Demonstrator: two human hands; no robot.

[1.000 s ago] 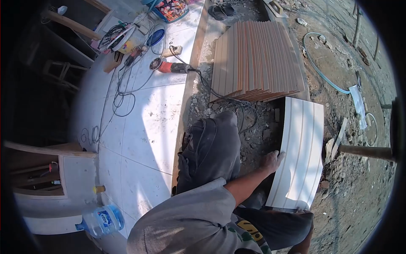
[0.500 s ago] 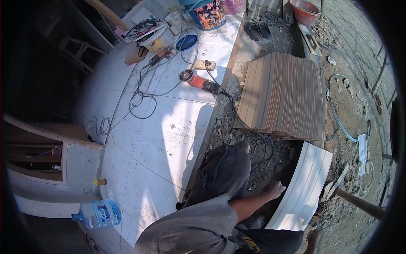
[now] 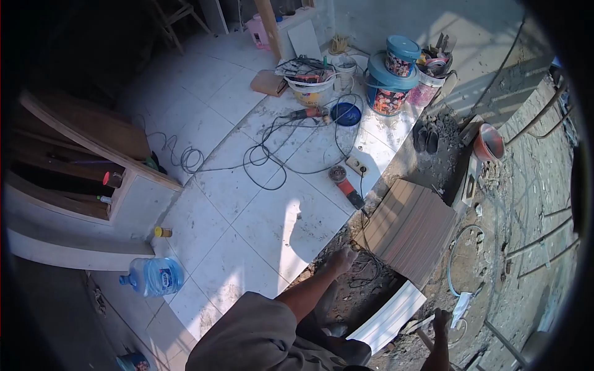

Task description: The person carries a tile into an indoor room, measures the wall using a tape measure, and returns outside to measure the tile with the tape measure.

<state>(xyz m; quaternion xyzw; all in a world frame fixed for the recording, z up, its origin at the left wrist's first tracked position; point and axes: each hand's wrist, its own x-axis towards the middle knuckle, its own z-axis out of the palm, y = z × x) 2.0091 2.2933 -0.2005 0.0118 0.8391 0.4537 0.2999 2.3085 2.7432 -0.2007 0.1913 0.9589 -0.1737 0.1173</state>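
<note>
Striped tile (image 3: 393,318) lies nr bottom of view, btwn the two hands, upper end just beside the tile stack (image 3: 408,229), lower end hidden by the person's dark clothing. What props it: can't tell.

Hands well apart, neither on the tile. L hand (image 3: 339,260) is held out over rubble (image 3: 343,297), nr the grinder cord (image 3: 364,229) & the stack's near corner; nothing visible in its grasp, finger spread too small to tell. R hand (image 3: 442,318) is on the tile's far side, nr a white packet (image 3: 461,306) & thin hose (image 3: 450,266); in shadow, can't tell if it grips anything.

Angle grinder (image 3: 346,187) sits on the white floor (image 3: 247,241) nr its edge, disc end away from the person, extension socket (image 3: 356,165) close by. Second power tool (image 3: 307,114) farther back, beside a blue lid (image 3: 346,114).

Step in hand, prob.: a free-handed moment btwn grips, L hand toward the stack/grinder side. Next move, I'd judge, calls for a sure grip; tile looks thin, so any lift wants both long edges supported, w/ cord kept clear.
</note>
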